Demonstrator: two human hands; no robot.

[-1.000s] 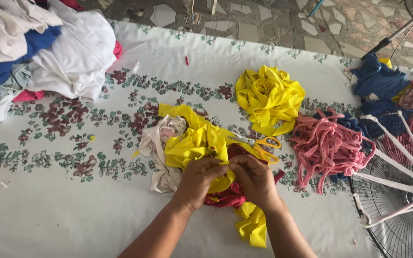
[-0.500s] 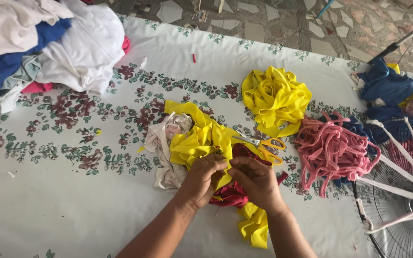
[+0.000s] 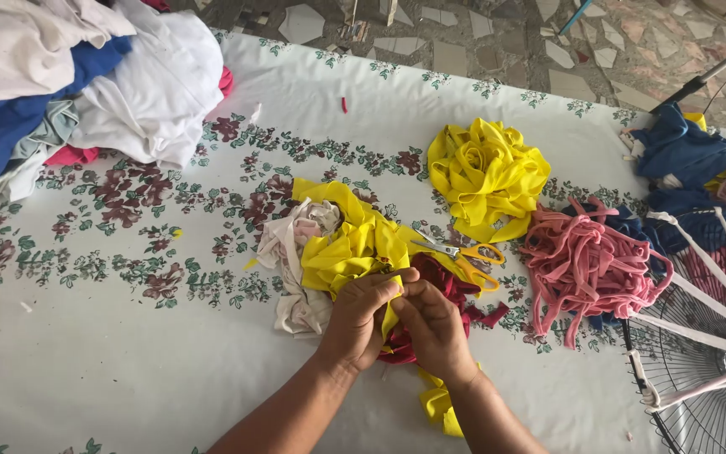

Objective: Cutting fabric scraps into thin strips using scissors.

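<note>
Both hands meet over a yellow strip [image 3: 392,315] at the near edge of the heap. The left hand [image 3: 361,318] pinches the strip between thumb and forefinger, fingers narrow and closed on the cloth. The right hand [image 3: 428,329] presses in from the other side, its fingers curled tight on the same strip, the two sets of fingertips almost touching.

To work the strip well, it seems best to keep the pinch close to the cloth's edge and hold it taut between the hands, so it does not bunch or slip back into the heap.

The strip runs out from under the fingers, down past the right wrist. Just beyond the fingers lie the yellow cloth [image 3: 348,244] and, under the right hand, the red cloth [image 3: 447,282]. The scissors [image 3: 462,255] rest just past the right fingers, untouched. Farther off sit the yellow bundle [image 3: 487,175] and pink strips [image 3: 586,265] on the table [image 3: 111,370].
</note>
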